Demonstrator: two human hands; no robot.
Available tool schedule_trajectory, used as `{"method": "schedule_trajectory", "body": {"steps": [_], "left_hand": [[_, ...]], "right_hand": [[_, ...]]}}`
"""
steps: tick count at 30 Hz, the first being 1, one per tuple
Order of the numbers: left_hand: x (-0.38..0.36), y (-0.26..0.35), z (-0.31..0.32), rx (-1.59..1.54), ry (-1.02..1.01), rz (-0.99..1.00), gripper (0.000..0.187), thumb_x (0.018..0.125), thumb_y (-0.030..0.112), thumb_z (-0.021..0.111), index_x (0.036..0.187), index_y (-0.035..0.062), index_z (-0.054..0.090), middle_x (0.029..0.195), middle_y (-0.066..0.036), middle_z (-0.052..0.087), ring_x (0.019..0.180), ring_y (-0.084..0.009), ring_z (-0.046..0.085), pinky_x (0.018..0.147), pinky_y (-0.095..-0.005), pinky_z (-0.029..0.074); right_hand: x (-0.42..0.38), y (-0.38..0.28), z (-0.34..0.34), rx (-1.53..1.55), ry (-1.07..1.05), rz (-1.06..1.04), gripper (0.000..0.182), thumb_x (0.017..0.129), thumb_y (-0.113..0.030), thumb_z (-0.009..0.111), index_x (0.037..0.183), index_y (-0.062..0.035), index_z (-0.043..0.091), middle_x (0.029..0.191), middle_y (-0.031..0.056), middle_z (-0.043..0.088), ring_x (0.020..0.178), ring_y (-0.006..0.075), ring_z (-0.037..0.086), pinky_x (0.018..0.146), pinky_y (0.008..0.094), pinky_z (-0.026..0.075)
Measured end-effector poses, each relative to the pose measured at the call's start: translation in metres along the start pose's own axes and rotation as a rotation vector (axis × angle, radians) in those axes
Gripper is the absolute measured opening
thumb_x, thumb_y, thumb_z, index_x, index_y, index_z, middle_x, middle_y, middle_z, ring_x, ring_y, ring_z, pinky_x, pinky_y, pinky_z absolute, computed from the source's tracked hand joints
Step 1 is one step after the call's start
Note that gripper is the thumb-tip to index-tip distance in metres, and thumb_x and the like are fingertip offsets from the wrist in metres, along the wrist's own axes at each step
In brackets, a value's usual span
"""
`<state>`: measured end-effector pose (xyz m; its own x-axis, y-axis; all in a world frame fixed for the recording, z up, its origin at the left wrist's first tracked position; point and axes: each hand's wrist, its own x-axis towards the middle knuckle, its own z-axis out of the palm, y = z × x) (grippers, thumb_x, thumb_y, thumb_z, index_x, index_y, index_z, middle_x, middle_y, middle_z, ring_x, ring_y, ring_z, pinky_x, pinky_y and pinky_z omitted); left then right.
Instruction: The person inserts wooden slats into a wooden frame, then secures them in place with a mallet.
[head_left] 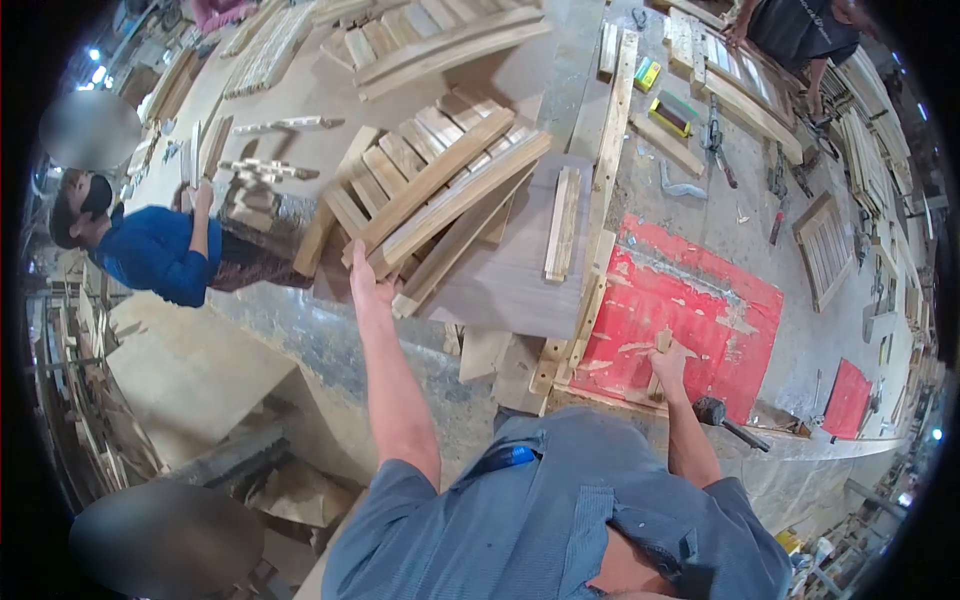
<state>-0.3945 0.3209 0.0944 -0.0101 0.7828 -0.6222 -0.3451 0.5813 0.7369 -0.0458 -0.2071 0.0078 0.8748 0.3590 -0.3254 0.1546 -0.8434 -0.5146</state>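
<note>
My left hand (368, 280) is closed on the near end of a long wooden rail, part of a slatted wooden frame (430, 190) that lies with others in a stack on the bench. Over the red sheet (690, 320), my right hand (667, 362) is wrapped round a short wooden piece (663, 341), whose ends show above and below the fist. A pair of narrow wooden strips (562, 225) lies between the two hands. Just right of my right hand is a black-headed hammer (712, 410) at the bench edge.
A person in blue (160, 250) stands at the left, and another in dark clothes (800, 35) is at the upper right. A long wooden rail (612, 140) runs along the bench. Clamps (714, 135) and a small slatted frame (825, 250) lie to the right.
</note>
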Motion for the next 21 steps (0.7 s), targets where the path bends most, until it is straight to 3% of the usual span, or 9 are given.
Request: {"method": "schedule_trajectory", "body": {"steps": [1,4,6,9,11,14,16,18,21], "left_hand": [[0.002,-0.001,0.002,-0.044,-0.026,0.022,0.065,0.093,0.046,0.069,0.143,0.0126,0.044,0.136,-0.010,0.056,0.120,-0.0303,0.057,0.093,-0.0560,0.051],[0.011,-0.012,0.012,-0.073,-0.032,0.104,0.062,0.093,0.040,0.069,0.143,0.0107,0.044,0.135,-0.010,0.057,0.117,-0.0296,0.060,0.089,-0.0523,0.054],[0.008,-0.016,0.019,-0.115,0.024,0.258,0.070,0.090,0.032,0.074,0.143,0.0005,0.040,0.134,-0.016,0.054,0.114,-0.0331,0.061,0.083,-0.0514,0.057],[-0.042,-0.014,0.017,-0.076,0.005,0.316,0.062,0.094,0.030,0.071,0.141,-0.0008,0.044,0.133,-0.017,0.056,0.117,-0.0321,0.059,0.092,-0.0498,0.054],[-0.054,-0.024,-0.003,-0.153,0.050,0.321,0.057,0.095,0.033,0.068,0.139,0.0011,0.050,0.132,-0.014,0.058,0.118,-0.0314,0.058,0.094,-0.0471,0.052],[-0.101,-0.033,-0.060,-0.123,0.050,0.341,0.057,0.096,0.034,0.066,0.142,0.0050,0.048,0.137,-0.012,0.056,0.122,-0.0291,0.056,0.094,-0.0464,0.052],[-0.140,-0.040,-0.096,-0.102,0.276,0.336,0.056,0.095,0.036,0.066,0.140,0.0049,0.051,0.137,-0.012,0.056,0.121,-0.0296,0.057,0.096,-0.0479,0.051],[-0.177,-0.048,-0.138,-0.169,0.168,0.356,0.057,0.093,0.039,0.067,0.138,0.0053,0.053,0.134,-0.012,0.059,0.120,-0.0297,0.058,0.099,-0.0491,0.048],[-0.215,-0.065,-0.189,-0.269,0.196,0.266,0.056,0.096,0.039,0.062,0.137,0.0020,0.052,0.131,-0.015,0.061,0.121,-0.0303,0.058,0.101,-0.0457,0.047]], "right_hand": [[0.012,-0.006,0.006,0.016,0.021,-0.001,0.028,0.071,-0.015,0.070,0.094,0.0002,0.063,0.082,0.0168,0.067,0.077,0.0313,0.068,0.069,0.0422,0.054],[0.043,-0.114,-0.016,0.242,-0.272,-0.206,0.068,0.074,-0.026,0.072,0.136,-0.0003,0.057,0.121,0.0256,0.067,0.115,0.0389,0.064,0.098,0.0412,0.052],[0.088,-0.225,-0.015,0.055,-0.165,-0.364,0.068,0.072,-0.024,0.074,0.132,0.0025,0.057,0.126,0.0271,0.064,0.119,0.0401,0.062,0.101,0.0430,0.049],[0.148,-0.398,-0.025,0.053,-0.167,-0.689,0.061,0.073,-0.018,0.065,0.132,-0.0044,0.059,0.118,0.0238,0.068,0.112,0.0417,0.063,0.094,0.0455,0.052],[0.179,-0.481,-0.032,-0.096,-0.175,-0.689,0.060,0.074,-0.015,0.063,0.133,-0.0068,0.058,0.118,0.0214,0.069,0.113,0.0406,0.064,0.094,0.0459,0.053],[0.242,-0.537,0.004,-0.306,-0.122,-0.767,0.058,0.076,-0.014,0.062,0.133,-0.0088,0.059,0.118,0.0220,0.069,0.112,0.0398,0.065,0.093,0.0468,0.054],[0.275,-0.555,0.041,-0.348,-0.119,-0.797,0.057,0.076,-0.014,0.062,0.132,-0.0074,0.059,0.117,0.0221,0.069,0.111,0.0384,0.066,0.093,0.0465,0.054],[0.294,-0.554,0.078,-0.391,-0.125,-0.825,0.056,0.076,-0.014,0.062,0.131,-0.0060,0.059,0.116,0.0221,0.070,0.110,0.0370,0.067,0.093,0.0462,0.054],[0.309,-0.527,0.119,-0.590,-0.374,-0.734,0.054,0.072,-0.014,0.065,0.124,-0.0019,0.062,0.110,0.0209,0.072,0.098,0.0342,0.072,0.084,0.0451,0.057]]}}
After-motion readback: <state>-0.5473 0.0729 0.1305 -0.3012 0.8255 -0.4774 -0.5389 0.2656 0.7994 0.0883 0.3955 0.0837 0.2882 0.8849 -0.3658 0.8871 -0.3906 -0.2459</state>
